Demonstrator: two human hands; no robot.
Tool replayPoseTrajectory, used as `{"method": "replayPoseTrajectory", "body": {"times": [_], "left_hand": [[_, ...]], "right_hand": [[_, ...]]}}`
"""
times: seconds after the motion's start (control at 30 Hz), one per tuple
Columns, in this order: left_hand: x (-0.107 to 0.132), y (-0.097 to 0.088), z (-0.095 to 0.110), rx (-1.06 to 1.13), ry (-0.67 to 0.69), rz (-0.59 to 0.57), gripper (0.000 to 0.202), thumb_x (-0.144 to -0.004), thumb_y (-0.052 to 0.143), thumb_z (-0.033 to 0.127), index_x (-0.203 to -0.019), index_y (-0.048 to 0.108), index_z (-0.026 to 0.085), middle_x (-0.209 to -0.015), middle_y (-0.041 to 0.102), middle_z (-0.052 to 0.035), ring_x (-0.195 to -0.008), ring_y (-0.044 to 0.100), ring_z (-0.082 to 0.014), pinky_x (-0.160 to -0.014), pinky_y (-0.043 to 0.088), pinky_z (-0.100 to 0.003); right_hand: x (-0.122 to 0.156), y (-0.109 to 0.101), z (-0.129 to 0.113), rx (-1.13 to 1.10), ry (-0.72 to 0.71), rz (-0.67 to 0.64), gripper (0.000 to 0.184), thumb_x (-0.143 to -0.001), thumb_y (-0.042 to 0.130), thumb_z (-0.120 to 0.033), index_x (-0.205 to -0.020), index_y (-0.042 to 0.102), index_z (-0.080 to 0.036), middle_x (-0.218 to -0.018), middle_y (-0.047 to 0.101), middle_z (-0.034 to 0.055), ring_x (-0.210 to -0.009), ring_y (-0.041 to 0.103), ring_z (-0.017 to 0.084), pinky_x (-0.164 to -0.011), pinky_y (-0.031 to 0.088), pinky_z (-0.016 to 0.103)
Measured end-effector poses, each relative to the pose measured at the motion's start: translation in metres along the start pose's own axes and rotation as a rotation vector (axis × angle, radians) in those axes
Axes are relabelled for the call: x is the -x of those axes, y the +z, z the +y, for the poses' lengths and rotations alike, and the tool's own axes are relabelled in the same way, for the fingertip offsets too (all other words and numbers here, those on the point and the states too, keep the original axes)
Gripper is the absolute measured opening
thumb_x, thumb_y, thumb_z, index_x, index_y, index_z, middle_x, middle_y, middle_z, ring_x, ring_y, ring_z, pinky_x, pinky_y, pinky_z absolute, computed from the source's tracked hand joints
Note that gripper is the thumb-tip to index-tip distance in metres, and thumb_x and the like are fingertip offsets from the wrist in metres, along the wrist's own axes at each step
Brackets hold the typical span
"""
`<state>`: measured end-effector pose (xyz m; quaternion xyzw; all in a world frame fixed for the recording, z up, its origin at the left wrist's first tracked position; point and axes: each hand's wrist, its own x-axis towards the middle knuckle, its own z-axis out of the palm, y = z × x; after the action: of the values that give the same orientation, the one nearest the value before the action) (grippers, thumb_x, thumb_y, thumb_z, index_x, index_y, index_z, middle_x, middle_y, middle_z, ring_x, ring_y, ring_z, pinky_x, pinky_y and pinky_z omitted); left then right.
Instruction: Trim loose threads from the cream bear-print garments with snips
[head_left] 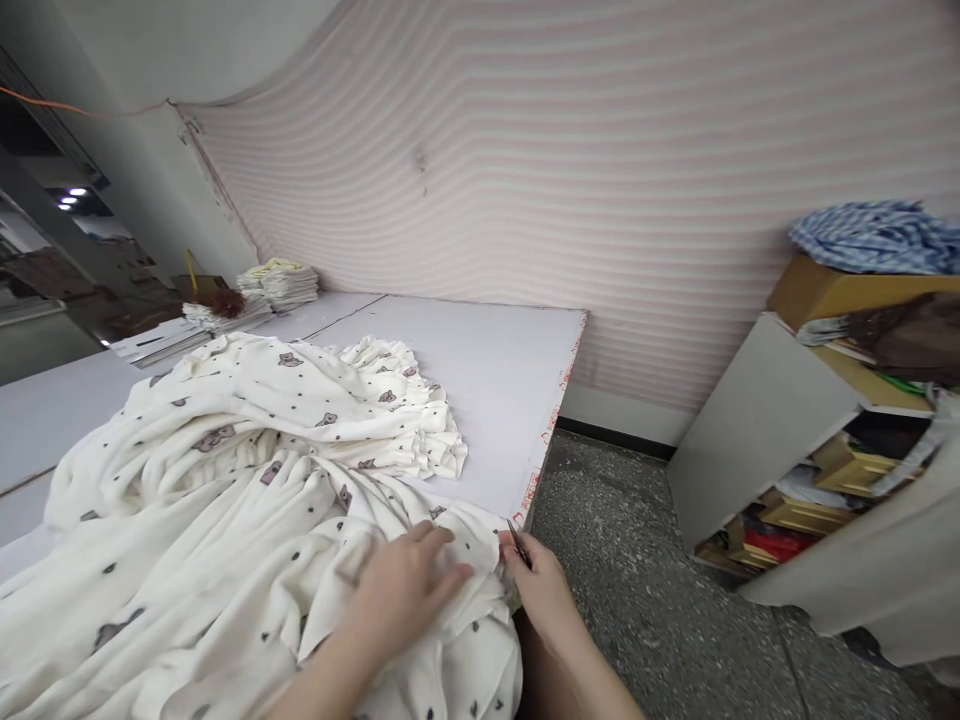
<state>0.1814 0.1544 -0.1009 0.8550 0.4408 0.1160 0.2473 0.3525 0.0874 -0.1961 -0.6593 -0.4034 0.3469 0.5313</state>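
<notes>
A large heap of white fabric (225,560), printed with bears and small dark marks, spreads over the near part of the table and hangs at its front right. Its ruffled edge (442,440) lies on the table farther back. On the fabric near the corner rests my left hand (409,580), slightly blurred, thumb and fingers apart. My right hand (541,585) is closed around small dark thread snips (519,545) beside the fabric's right end. Whether those fingers also pinch the cloth I cannot tell.
The pale table (495,370) ends at a taped right edge. Folded cloth stacks (281,285) stand at its far left. A striped sheet (525,180) hangs behind. Right of the speckled floor (622,540), a cabinet (757,420) holds boxes and blue checked cloth (877,235).
</notes>
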Motion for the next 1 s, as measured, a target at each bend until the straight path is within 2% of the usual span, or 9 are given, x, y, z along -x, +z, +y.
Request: {"method": "replayPoseTrajectory", "body": {"times": [0.13, 0.23, 0.37, 0.43, 0.53, 0.6, 0.7, 0.8, 1.0], "left_hand": [[-0.015, 0.030, 0.011, -0.049, 0.039, -0.044, 0.017, -0.084, 0.051, 0.021, -0.088, 0.068, 0.021, -0.083, 0.065, -0.0059, -0.076, 0.065, -0.0239, -0.067, 0.046, -0.031], [-0.013, 0.022, 0.002, 0.007, 0.048, -0.009, 0.028, -0.092, 0.040, 0.023, -0.082, 0.066, 0.021, -0.102, 0.064, -0.0081, -0.084, 0.065, -0.0212, -0.075, 0.048, -0.031], [-0.003, -0.001, -0.004, 0.290, 0.023, 0.184, 0.029, -0.092, 0.042, 0.035, -0.080, 0.064, 0.021, -0.140, 0.046, -0.0085, -0.119, 0.050, -0.0282, -0.094, 0.043, -0.038], [0.001, -0.011, -0.004, 0.512, -0.014, 0.235, 0.027, -0.093, 0.042, 0.036, -0.080, 0.061, 0.022, -0.134, 0.053, -0.0074, -0.123, 0.047, -0.0270, -0.102, 0.037, -0.038], [0.008, -0.022, -0.005, 0.702, -0.068, 0.224, 0.032, -0.094, 0.037, 0.039, -0.072, 0.052, 0.022, -0.089, 0.067, -0.0047, -0.089, 0.060, -0.0224, -0.084, 0.045, -0.032], [0.015, -0.024, -0.009, 0.602, -0.032, 0.216, 0.028, -0.091, 0.043, 0.041, -0.070, 0.049, 0.022, -0.070, 0.060, -0.0009, -0.070, 0.057, -0.0200, -0.069, 0.045, -0.029], [0.027, -0.016, -0.014, 0.196, 0.089, 0.164, 0.019, -0.075, 0.066, 0.037, -0.087, 0.057, 0.024, -0.082, 0.063, -0.0020, -0.076, 0.058, -0.0226, -0.068, 0.044, -0.029], [0.035, -0.004, -0.018, -0.116, 0.206, 0.167, 0.009, -0.081, 0.057, 0.021, -0.089, 0.059, 0.024, -0.084, 0.062, -0.0041, -0.074, 0.059, -0.0222, -0.065, 0.044, -0.029], [0.040, 0.001, -0.023, 0.083, 0.328, 0.414, 0.016, -0.085, 0.040, 0.007, -0.081, 0.046, 0.022, -0.107, 0.060, -0.0090, -0.082, 0.062, -0.0176, -0.068, 0.047, -0.026]], "right_hand": [[0.009, 0.003, -0.006, -0.079, -0.060, -0.035, 0.027, -0.090, 0.052, -0.033, -0.101, 0.070, -0.018, -0.096, 0.074, 0.0072, -0.096, 0.068, 0.022, -0.086, 0.051, 0.031], [0.014, -0.005, 0.002, -0.063, -0.054, 0.036, 0.031, -0.089, 0.051, -0.040, -0.100, 0.069, -0.017, -0.095, 0.072, 0.0089, -0.092, 0.067, 0.023, -0.083, 0.051, 0.032], [0.014, -0.006, 0.006, 0.039, 0.002, 0.123, 0.048, -0.080, 0.061, -0.044, -0.118, 0.056, -0.016, -0.086, 0.067, 0.0068, -0.073, 0.063, 0.023, -0.066, 0.050, 0.031], [0.011, -0.001, -0.001, 0.126, -0.008, 0.104, 0.058, -0.073, 0.069, -0.039, -0.124, 0.052, -0.017, -0.087, 0.066, 0.0055, -0.072, 0.062, 0.023, -0.064, 0.048, 0.031], [0.006, 0.009, -0.019, 0.178, -0.079, 0.067, 0.031, -0.076, 0.061, -0.026, -0.106, 0.062, -0.020, -0.086, 0.066, 0.0037, -0.075, 0.060, 0.022, -0.066, 0.045, 0.028], [0.003, 0.010, -0.030, 0.156, -0.128, 0.036, 0.015, -0.079, 0.052, -0.020, -0.087, 0.065, -0.020, -0.077, 0.063, 0.0005, -0.070, 0.058, 0.018, -0.063, 0.043, 0.025], [0.001, 0.006, -0.040, 0.124, -0.169, -0.008, 0.014, -0.080, 0.048, -0.020, -0.078, 0.062, -0.019, -0.062, 0.054, -0.0035, -0.060, 0.052, 0.015, -0.056, 0.040, 0.021], [0.004, -0.001, -0.047, 0.129, -0.192, -0.029, 0.013, -0.081, 0.049, -0.022, -0.078, 0.061, -0.019, -0.060, 0.051, -0.0042, -0.057, 0.050, 0.014, -0.053, 0.039, 0.021], [0.020, -0.007, -0.064, 0.291, -0.258, -0.074, 0.010, -0.083, 0.054, -0.024, -0.093, 0.057, -0.023, -0.083, 0.065, 0.0008, -0.072, 0.062, 0.019, -0.064, 0.047, 0.025]]}}
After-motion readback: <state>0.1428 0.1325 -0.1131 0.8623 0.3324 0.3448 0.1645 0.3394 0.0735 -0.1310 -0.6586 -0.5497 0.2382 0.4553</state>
